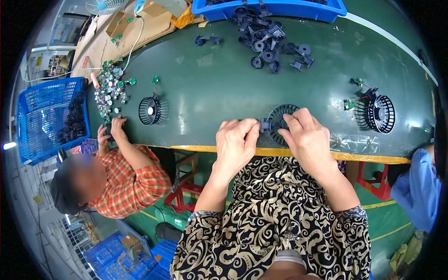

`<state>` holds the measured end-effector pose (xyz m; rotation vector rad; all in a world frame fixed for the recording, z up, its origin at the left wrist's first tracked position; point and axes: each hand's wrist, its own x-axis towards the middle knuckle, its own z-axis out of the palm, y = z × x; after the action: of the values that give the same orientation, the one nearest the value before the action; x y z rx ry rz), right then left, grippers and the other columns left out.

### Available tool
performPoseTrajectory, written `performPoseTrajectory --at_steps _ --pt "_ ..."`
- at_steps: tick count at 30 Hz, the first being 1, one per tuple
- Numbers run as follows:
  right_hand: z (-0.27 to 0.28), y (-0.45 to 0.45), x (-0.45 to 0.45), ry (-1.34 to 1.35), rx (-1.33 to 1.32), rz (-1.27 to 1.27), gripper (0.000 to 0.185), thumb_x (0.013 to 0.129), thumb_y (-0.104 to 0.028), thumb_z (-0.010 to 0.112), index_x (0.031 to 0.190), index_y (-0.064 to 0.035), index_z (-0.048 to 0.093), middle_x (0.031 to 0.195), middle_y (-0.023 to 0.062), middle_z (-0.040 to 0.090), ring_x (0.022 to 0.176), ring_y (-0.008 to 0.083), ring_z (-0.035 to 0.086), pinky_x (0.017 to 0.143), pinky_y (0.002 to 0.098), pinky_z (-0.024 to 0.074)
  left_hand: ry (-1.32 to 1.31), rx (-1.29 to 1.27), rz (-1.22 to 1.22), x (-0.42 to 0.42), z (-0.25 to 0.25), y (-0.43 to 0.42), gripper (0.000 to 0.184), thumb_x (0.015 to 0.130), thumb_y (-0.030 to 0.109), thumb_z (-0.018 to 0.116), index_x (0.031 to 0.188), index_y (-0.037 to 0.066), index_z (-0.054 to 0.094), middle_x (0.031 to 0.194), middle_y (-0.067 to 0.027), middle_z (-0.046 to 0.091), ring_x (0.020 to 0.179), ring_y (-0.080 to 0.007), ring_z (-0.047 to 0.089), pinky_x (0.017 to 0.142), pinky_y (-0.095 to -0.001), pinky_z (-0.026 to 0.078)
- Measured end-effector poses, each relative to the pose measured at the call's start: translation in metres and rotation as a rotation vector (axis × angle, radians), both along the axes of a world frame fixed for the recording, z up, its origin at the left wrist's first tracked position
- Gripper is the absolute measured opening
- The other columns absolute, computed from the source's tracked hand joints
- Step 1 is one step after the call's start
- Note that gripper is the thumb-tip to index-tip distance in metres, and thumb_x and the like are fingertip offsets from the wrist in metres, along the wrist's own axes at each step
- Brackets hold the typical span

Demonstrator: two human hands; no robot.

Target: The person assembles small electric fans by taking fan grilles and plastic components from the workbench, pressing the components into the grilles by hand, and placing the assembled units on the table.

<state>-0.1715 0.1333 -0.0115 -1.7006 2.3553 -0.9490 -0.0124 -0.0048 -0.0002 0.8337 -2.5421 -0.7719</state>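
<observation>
A round black slatted fan housing [281, 115] lies at the table's near edge, with a dark neck piece [265, 125] on its left side. My left hand [237, 140] is closed around the end of the neck, fingers curled; the part inside it is mostly hidden. My right hand [308, 137] grips the housing's right side between thumb and fingers. Another black fan housing [383, 114] with wires and green circuit boards [350, 104] rests to the right. One more slatted housing [150, 111] stands on the left, near a small green board [155, 80].
Dark plastic parts [268, 55] are heaped before a blue bin [275, 10] at the back. Small motors and boards [110, 88] lie left, beside a blue basket [35, 122]. A co-worker in a checked shirt [133, 179] sits left; a blue sleeve [415, 189] shows right.
</observation>
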Motion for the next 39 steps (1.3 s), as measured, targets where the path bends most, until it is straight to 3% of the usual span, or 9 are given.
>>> performPoseTrajectory --at_steps 8,15,17,20,26,30,34,35,39 --pt "0.007 -0.011 -0.002 0.112 0.115 0.050 0.019 0.081 -0.015 0.077 0.083 -0.0019 0.064 0.092 0.0121 0.056 0.082 0.0267 0.069 0.064 0.0376 0.0591 -0.031 0.084 0.048 -0.008 0.006 0.001 0.021 0.100 0.022 0.070 0.099 0.002 0.071 0.068 -0.0090 0.068 0.063 -0.0283 0.065 0.068 -0.0417 0.050" --pt "0.004 -0.009 -0.004 0.087 0.083 0.041 0.021 0.079 -0.014 0.080 0.091 -0.0018 0.068 0.094 0.0115 0.058 0.084 0.0278 0.070 0.066 0.0394 0.0590 0.018 0.014 0.053 -0.023 -0.008 0.010 0.048 0.097 0.016 0.069 0.135 -0.006 0.049 0.060 -0.0090 0.052 0.057 -0.0299 0.057 0.063 -0.0450 0.048" --pt "0.001 -0.008 -0.004 0.054 0.070 0.025 0.031 0.076 -0.014 0.084 0.103 -0.0018 0.073 0.095 0.0098 0.060 0.087 0.0292 0.070 0.068 0.0413 0.0585 0.031 0.000 0.054 -0.025 -0.011 0.011 0.047 0.097 0.016 0.069 0.134 -0.006 0.050 0.060 -0.0089 0.053 0.057 -0.0297 0.057 0.063 -0.0450 0.048" --pt "-0.003 -0.008 -0.006 0.014 -0.075 0.047 0.019 0.079 -0.013 0.079 0.087 -0.0015 0.067 0.095 0.0128 0.058 0.087 0.0284 0.071 0.066 0.0408 0.0596 0.038 0.007 0.047 -0.025 -0.011 0.011 0.046 0.097 0.015 0.069 0.134 -0.006 0.050 0.061 -0.0087 0.053 0.056 -0.0292 0.056 0.063 -0.0448 0.048" --pt "0.005 -0.010 -0.007 0.072 0.142 0.055 0.021 0.079 -0.014 0.080 0.089 -0.0019 0.066 0.094 0.0112 0.060 0.089 0.0284 0.071 0.068 0.0416 0.0595 0.026 0.053 0.047 -0.024 -0.011 0.010 0.037 0.096 0.015 0.071 0.127 -0.001 0.057 0.059 -0.0081 0.053 0.054 -0.0277 0.056 0.059 -0.0432 0.046" --pt "0.010 -0.009 -0.002 0.080 0.070 0.019 0.026 0.078 -0.019 0.082 0.094 -0.0031 0.068 0.093 0.0105 0.061 0.088 0.0288 0.071 0.070 0.0403 0.0590 0.102 0.034 0.022 -0.023 -0.011 0.005 0.026 0.095 0.018 0.074 0.112 0.001 0.065 0.060 -0.0111 0.058 0.054 -0.0293 0.060 0.055 -0.0421 0.047" --pt "0.013 -0.002 0.004 -0.011 -0.093 0.035 0.045 0.077 -0.027 0.086 0.111 -0.0016 0.071 0.107 0.0095 0.065 0.095 0.0304 0.068 0.079 0.0427 0.0574 0.074 0.171 -0.038 -0.012 0.000 -0.012 0.037 0.092 0.027 0.080 0.117 0.002 0.068 0.083 -0.0132 0.071 0.079 -0.0292 0.069 0.069 -0.0400 0.053" --pt "0.020 0.002 0.006 -0.059 -0.035 0.045 0.051 0.075 -0.023 0.088 0.115 0.0013 0.070 0.118 0.0142 0.064 0.104 0.0354 0.065 0.082 0.0450 0.0569 0.106 0.208 -0.048 -0.007 0.003 -0.020 0.039 0.091 0.027 0.081 0.119 0.003 0.068 0.094 -0.0106 0.073 0.091 -0.0278 0.069 0.078 -0.0382 0.055" --pt "0.011 0.011 0.006 -0.019 -0.005 0.138 0.054 0.072 -0.018 0.087 0.121 -0.0046 0.070 0.132 0.0135 0.058 0.112 0.0343 0.061 0.086 0.0452 0.0561 0.138 -0.010 0.163 0.014 0.013 -0.060 0.039 0.090 0.023 0.082 0.122 0.004 0.069 0.112 -0.0117 0.073 0.098 -0.0277 0.069 0.085 -0.0401 0.057"
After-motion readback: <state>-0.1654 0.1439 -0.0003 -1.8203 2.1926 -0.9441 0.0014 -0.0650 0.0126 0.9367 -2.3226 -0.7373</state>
